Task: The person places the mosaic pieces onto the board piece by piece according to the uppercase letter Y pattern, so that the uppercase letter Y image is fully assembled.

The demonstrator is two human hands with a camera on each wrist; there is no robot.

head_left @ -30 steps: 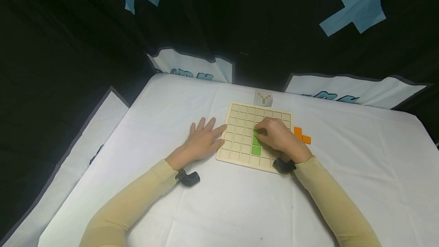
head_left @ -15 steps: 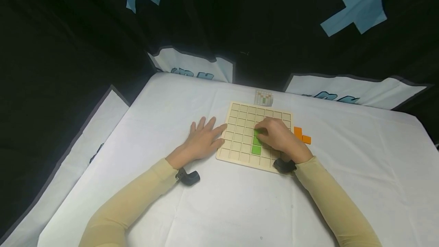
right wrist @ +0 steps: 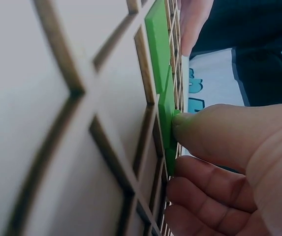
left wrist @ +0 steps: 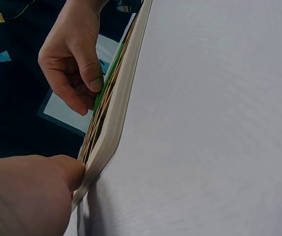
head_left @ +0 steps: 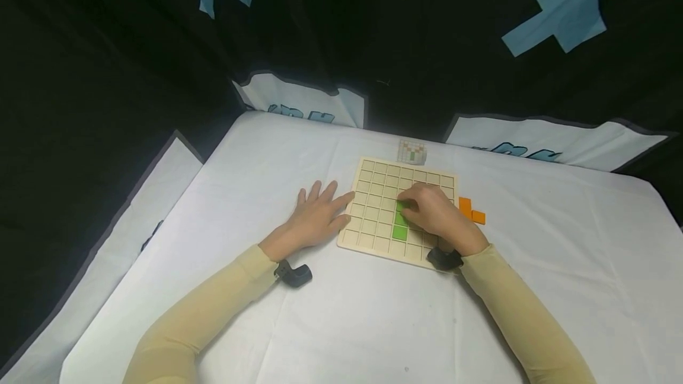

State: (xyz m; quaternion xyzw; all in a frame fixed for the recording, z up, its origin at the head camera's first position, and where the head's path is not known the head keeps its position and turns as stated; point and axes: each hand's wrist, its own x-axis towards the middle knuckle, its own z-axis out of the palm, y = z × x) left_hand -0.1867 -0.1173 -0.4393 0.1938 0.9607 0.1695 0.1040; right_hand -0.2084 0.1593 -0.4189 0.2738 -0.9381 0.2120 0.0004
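A pale wooden grid board (head_left: pixel 370 199) lies flat on the white table. Down its middle runs a short column of green square tiles (head_left: pixel 399 232), the far ones partly covered by my right hand (head_left: pixel 431 211). In the right wrist view, the thumb (right wrist: pixel 200 125) and curled fingers pinch a green tile (right wrist: pixel 173 155) at the far end of that column. My left hand (head_left: pixel 315 221) lies with spread fingers at the board's left side, thumb and index finger on its edge. The left wrist view shows the board's side (left wrist: pixel 116 118) and that thumb against it.
Several orange tiles (head_left: pixel 465 207) lie against the board's right edge. Behind the board is a small printed grid card (head_left: pixel 412 152). A black curtain (head_left: pixel 416 46) with blue patches hangs beyond the table's far edge.
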